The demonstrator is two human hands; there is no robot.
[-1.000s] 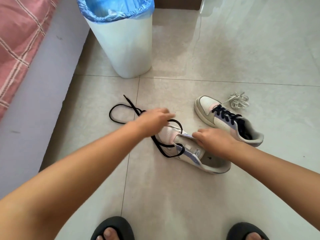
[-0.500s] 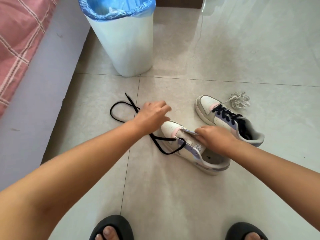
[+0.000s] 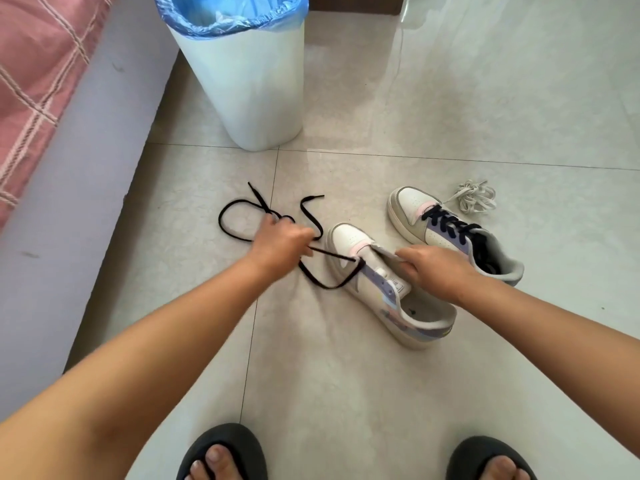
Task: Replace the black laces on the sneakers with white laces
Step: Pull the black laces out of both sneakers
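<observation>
Two white, beige and lilac sneakers lie on the tiled floor. The near sneaker has almost no lacing left. My right hand pinches its tongue and holds the shoe down. My left hand grips the black lace, which runs taut from the fist to the shoe's front eyelets and loops loosely on the floor to the left. The far sneaker is still laced in black. A bundle of white laces lies just beyond its toe.
A white bin with a blue liner stands behind the shoes. A bed with a pink checked cover and pale side panel runs along the left. My feet in black slippers are at the bottom edge.
My left hand has pulled the black lace leftward away from the near sneaker, and more lace now lies loose on the floor. My right hand has stayed on the tongue.
</observation>
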